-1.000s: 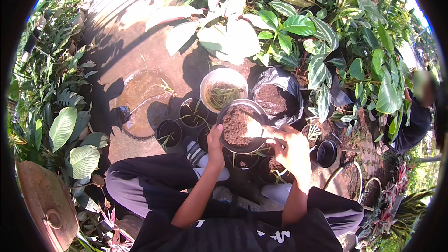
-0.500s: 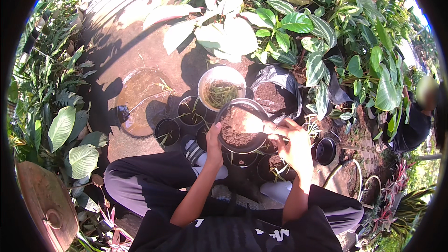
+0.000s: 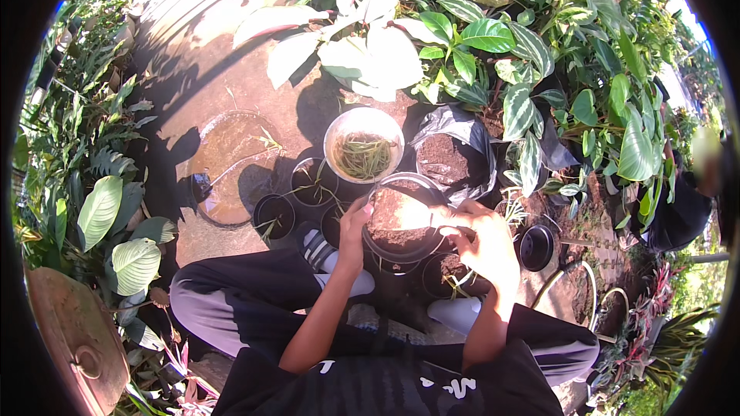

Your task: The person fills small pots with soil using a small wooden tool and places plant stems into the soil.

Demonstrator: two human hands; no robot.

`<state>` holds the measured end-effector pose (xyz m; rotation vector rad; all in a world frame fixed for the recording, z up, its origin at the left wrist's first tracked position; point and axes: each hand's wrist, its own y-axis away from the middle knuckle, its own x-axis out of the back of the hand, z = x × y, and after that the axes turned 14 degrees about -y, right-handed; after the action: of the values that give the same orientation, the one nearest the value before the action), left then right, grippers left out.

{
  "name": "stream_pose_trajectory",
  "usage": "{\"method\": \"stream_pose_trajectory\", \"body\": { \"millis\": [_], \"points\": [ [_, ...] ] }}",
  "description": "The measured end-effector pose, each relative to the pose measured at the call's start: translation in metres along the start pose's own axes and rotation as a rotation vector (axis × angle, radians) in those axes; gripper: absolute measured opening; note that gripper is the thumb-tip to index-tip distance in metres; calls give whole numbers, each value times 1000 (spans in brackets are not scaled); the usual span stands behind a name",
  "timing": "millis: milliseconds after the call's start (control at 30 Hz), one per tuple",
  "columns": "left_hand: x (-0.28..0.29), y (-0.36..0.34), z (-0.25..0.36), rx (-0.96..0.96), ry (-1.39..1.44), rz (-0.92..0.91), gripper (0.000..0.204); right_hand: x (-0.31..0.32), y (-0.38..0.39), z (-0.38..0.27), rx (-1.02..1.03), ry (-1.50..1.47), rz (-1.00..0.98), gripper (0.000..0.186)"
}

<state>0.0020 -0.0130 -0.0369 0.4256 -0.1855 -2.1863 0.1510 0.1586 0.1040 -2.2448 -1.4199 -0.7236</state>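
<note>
Head view looks straight down on you crouched among the plants, so here's where the potting seems to stand. Your left hand (image 3: pixel 353 219) is gripping the near-left rim of the black pot (image 3: pixel 401 219), fingers curled round its edge, and the pot is up off the ground, just in front of your knees. It's already pretty much full of brown soil. Your right hand (image 3: pixel 482 240) is at the pot's right rim with fingers bent, but I can't tell if it's pinching something or just steadying the pot. Just beyond it sits a white bowl (image 3: pixel 364 146) of green cuttings, and the soil bag (image 3: pixel 455 156) is open beside that. A few small pots (image 3: pixel 312 182) on the left have a sprig in them, so I'd say those are done. The held one looks filled but not planted yet, as far as I can see.
</note>
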Motion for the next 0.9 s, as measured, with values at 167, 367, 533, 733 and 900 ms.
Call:
{"method": "stream_pose_trajectory", "body": {
  "millis": [167, 367, 533, 733, 900],
  "points": [
    [-2, 2, 8, 116, 115, 61, 52, 11, 7, -1, -134, 64, 94, 27],
    [-3, 1, 4, 62, 47, 96, 53, 21, 23, -8, -143, 72, 66, 28],
    [-6, 2, 3, 36, 83, 104, 53, 20, 20, -16, -251, -76, -69, 25],
    [-9, 3, 5, 36, 132, 124, 52, 23, 16, -12, -328, -213, -180, 28],
    [-8, 3, 7, 32, 160, 86, 52, 13, 16, -8, -347, -381, -183, 33]
  ]
}}
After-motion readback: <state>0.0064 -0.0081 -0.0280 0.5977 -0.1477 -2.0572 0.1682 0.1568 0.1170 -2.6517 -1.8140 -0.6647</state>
